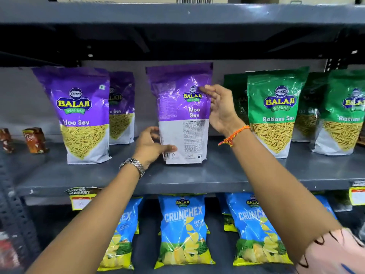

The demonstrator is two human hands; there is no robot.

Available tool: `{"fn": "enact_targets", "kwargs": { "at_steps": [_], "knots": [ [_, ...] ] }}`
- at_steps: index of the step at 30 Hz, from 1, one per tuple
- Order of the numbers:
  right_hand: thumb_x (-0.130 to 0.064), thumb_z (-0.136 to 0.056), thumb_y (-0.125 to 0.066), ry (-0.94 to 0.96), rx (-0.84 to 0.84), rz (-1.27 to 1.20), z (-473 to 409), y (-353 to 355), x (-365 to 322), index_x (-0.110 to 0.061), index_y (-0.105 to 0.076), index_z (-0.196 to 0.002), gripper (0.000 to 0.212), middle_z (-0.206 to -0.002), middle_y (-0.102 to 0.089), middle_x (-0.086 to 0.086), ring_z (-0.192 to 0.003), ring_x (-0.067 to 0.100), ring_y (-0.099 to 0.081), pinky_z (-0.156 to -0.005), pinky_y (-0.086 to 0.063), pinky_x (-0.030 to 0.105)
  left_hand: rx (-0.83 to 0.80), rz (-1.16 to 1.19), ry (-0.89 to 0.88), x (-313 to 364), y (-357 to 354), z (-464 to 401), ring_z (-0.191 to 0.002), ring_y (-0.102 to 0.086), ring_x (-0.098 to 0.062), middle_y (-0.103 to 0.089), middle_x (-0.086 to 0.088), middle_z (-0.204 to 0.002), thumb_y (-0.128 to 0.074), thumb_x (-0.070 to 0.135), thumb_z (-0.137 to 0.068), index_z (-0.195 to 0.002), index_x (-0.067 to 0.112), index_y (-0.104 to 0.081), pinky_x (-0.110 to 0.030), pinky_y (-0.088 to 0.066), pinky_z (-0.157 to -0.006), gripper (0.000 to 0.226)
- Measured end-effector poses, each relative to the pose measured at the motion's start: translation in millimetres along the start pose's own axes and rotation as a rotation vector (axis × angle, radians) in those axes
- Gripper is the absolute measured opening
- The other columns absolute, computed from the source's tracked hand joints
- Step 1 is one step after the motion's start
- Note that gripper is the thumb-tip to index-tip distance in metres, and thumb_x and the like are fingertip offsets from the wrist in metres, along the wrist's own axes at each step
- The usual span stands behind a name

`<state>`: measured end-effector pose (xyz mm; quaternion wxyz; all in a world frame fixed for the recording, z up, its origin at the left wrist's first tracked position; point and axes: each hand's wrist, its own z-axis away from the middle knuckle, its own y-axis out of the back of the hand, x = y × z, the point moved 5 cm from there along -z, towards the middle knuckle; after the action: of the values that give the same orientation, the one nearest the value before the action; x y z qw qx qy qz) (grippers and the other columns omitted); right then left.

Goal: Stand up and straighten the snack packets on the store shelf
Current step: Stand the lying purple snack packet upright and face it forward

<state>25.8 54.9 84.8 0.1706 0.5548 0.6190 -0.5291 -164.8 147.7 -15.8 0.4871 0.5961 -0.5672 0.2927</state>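
Your left hand (150,143) pinches the purple Aloo Sev packet (182,115) low while your right hand (219,109), fingers loosely spread, steadies its upper edge, keeping it upright on the shelf (197,175).

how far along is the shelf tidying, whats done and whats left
Done: the purple packet on the left and the green packets stand upright, fronts out. In hand: the middle purple packet stands on the shelf, left hand at its lower corner, right hand at its side. Left: it shows its printed back, so probably turn it.
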Motion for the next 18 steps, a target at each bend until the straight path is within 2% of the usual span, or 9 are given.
{"fn": "enact_targets", "kwargs": {
  "at_steps": [3,5,8,10,11,13,15,16,18],
  "knots": [
    [-0.010,-0.095,-0.052,0.009,-0.040,0.041,-2.9,5.3,11.4,-0.007,-0.066,-0.095,0.014,-0.065,-0.077,0.000,-0.052,0.012,-0.073,-0.050,-0.056,0.021,0.073,-0.088,-0.002,-4.3,0.2,1.6,-0.096,-0.075,-0.029,-0.077,-0.011,-0.108,-0.103,0.018,-0.045,-0.117,0.013,-0.062,-0.037,-0.060,-0.085,0.083],
    [-0.012,-0.092,-0.057,0.032,-0.016,0.059,-4.9,15.7,14.9,-0.012,-0.069,-0.102,0.016,-0.078,-0.079,0.000,-0.063,0.012,-0.074,-0.058,-0.059,0.024,0.078,-0.085,-0.007,-5.4,2.2,1.7,-0.098,-0.077,-0.032,-0.077,-0.011,-0.109,-0.103,0.019,-0.043,-0.118,0.012,-0.062,-0.042,-0.063,-0.086,0.086],
    [-0.023,-0.084,-0.061,0.035,0.091,0.053,-5.3,36.4,21.8,-0.024,-0.068,-0.083,0.007,-0.083,-0.072,-0.003,-0.068,0.012,-0.064,-0.066,-0.048,0.027,0.091,-0.130,-0.048,-2.3,4.8,7.7,-0.100,-0.072,-0.024,-0.073,-0.006,-0.116,-0.103,0.022,-0.044,-0.121,0.014,-0.060,-0.041,-0.062,-0.089,0.089],
    [-0.034,-0.089,-0.058,-0.056,0.121,0.133,-3.4,48.2,35.8,-0.025,-0.069,-0.062,0.030,-0.074,-0.072,-0.008,-0.070,0.013,-0.060,-0.068,-0.044,0.030,0.158,-0.129,-0.078,0.0,4.0,13.8,-0.088,-0.066,-0.015,-0.067,0.000,-0.111,-0.100,0.027,-0.052,-0.119,0.018,-0.058,-0.028,-0.059,-0.078,0.080],
    [-0.040,-0.092,-0.056,-0.113,0.109,0.199,-0.8,51.7,44.6,-0.025,-0.070,-0.061,0.038,-0.075,-0.073,-0.008,-0.075,0.015,-0.061,-0.071,-0.044,0.032,0.186,-0.091,-0.083,1.4,1.0,17.7,-0.080,-0.063,-0.010,-0.065,0.002,-0.104,-0.097,0.029,-0.057,-0.114,0.020,-0.058,-0.020,-0.055,-0.068,0.070],
    [-0.053,-0.096,-0.050,-0.242,0.049,0.317,6.8,54.4,64.0,-0.026,-0.075,-0.085,0.038,-0.097,-0.076,-0.001,-0.092,0.021,-0.064,-0.088,-0.046,0.038,0.155,0.017,-0.050,4.0,-12.3,24.8,-0.076,-0.060,-0.007,-0.062,0.004,-0.096,-0.091,0.033,-0.069,-0.109,0.021,-0.056,-0.018,-0.049,-0.062,0.054],
    [-0.060,-0.099,-0.043,-0.312,-0.005,0.380,16.5,51.4,78.0,-0.024,-0.072,-0.110,0.048,-0.107,-0.077,-0.001,-0.102,0.020,-0.068,-0.100,-0.046,0.041,0.036,0.154,0.034,5.6,-31.6,29.9,-0.090,-0.063,-0.013,-0.063,-0.002,-0.107,-0.084,0.035,-0.077,-0.112,0.019,-0.057,-0.031,-0.056,-0.076,0.048],
    [-0.061,-0.100,-0.041,-0.307,-0.013,0.387,20.2,49.8,81.6,-0.025,-0.072,-0.111,0.049,-0.104,-0.080,-0.005,-0.102,0.017,-0.070,-0.101,-0.048,0.040,-0.003,0.192,0.065,7.6,-38.3,32.3,-0.099,-0.065,-0.017,-0.064,-0.006,-0.115,-0.082,0.039,-0.079,-0.114,0.018,-0.057,-0.040,-0.058,-0.088,0.047],
    [-0.059,-0.102,-0.040,-0.275,-0.015,0.382,29.8,44.9,83.0,-0.027,-0.073,-0.104,0.046,-0.092,-0.082,-0.013,-0.095,0.010,-0.074,-0.092,-0.054,0.035,-0.015,0.182,0.083,12.5,-43.0,33.5,-0.116,-0.065,-0.024,-0.064,-0.010,-0.128,-0.073,0.054,-0.076,-0.115,0.020,-0.059,-0.049,-0.054,-0.105,0.053]
  ]
}}
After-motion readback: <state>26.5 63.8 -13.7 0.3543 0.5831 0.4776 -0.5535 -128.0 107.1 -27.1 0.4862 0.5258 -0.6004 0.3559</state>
